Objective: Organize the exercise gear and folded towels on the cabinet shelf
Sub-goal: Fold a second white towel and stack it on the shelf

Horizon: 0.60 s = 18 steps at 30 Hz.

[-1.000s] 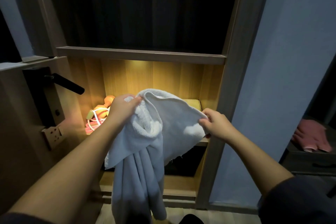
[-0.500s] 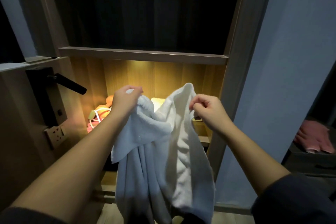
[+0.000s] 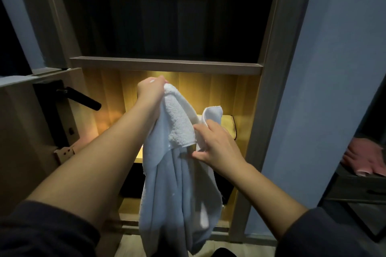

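the main risk, as i judge it, is the long loose tail: most of the white towel [image 3: 179,183] hangs free below both hands, in front of the cabinet's lower opening and well below the lit shelf [image 3: 139,156]. if a fold is started from this bunched hold, the tail could drag toward the floor or catch on the shelf's front edge, and the fold would come out crooked. the left hand [image 3: 151,92] is closed on a crumpled top corner, held high in front of the lit compartment, fingers curled over a wad of cloth rather than a flat edge, so a tug could pull the corner out. the right hand [image 3: 217,146] sits lower and to the right, its fingers tucked into a fold and its thumb under it, with a second corner sticking up just above the knuckles; that grip looks light, and it could slip as the cloth is spread. lifting the bundle in could also nudge the yellowish item [image 3: 227,125] at the right of that shelf. the towel itself is thick, looped terry, soft and limp, twisted into vertical pleats, unfolded and held in the air, not on the shelf. no exercise gear shows; the left arm covers that side.
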Tool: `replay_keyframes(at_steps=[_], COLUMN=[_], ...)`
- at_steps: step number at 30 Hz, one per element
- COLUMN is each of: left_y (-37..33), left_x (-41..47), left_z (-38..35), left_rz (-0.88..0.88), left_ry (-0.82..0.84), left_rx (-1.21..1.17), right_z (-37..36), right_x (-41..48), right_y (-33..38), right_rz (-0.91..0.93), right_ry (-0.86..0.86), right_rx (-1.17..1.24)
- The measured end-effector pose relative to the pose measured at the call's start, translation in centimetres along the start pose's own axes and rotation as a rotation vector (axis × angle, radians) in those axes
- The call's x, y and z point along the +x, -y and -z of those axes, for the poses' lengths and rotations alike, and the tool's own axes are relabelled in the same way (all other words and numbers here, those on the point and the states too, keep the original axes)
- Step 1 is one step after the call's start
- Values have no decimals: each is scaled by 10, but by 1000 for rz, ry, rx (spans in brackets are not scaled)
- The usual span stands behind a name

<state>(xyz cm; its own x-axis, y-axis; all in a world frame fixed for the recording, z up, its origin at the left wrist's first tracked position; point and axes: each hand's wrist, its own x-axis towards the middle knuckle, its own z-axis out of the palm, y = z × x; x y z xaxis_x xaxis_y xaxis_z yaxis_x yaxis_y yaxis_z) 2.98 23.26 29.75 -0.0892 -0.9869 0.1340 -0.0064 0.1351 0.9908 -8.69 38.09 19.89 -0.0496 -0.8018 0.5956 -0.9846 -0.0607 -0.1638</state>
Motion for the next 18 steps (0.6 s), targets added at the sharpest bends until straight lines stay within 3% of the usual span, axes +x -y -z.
replay_keyframes(at_steps=[3, 6, 11, 14, 18], left_y=[1, 12, 38, 55, 66], left_x=[-1, -1, 6, 2, -10], left_z=[-3, -3, -9, -13, -10], left_rz=[21, 18, 55, -35, 25], left_ry=[24, 55, 113, 283, 398], left_rx=[30, 49, 329, 574, 448], right_z=[-2, 7, 33, 48, 54], right_x=[0, 3, 23, 39, 49], right_y=[6, 9, 13, 12, 12], right_rz=[-54, -83, -115, -144, -192], right_ry=[-215, -311, -292, -312, -307], right_rx=[86, 218, 378, 424, 442])
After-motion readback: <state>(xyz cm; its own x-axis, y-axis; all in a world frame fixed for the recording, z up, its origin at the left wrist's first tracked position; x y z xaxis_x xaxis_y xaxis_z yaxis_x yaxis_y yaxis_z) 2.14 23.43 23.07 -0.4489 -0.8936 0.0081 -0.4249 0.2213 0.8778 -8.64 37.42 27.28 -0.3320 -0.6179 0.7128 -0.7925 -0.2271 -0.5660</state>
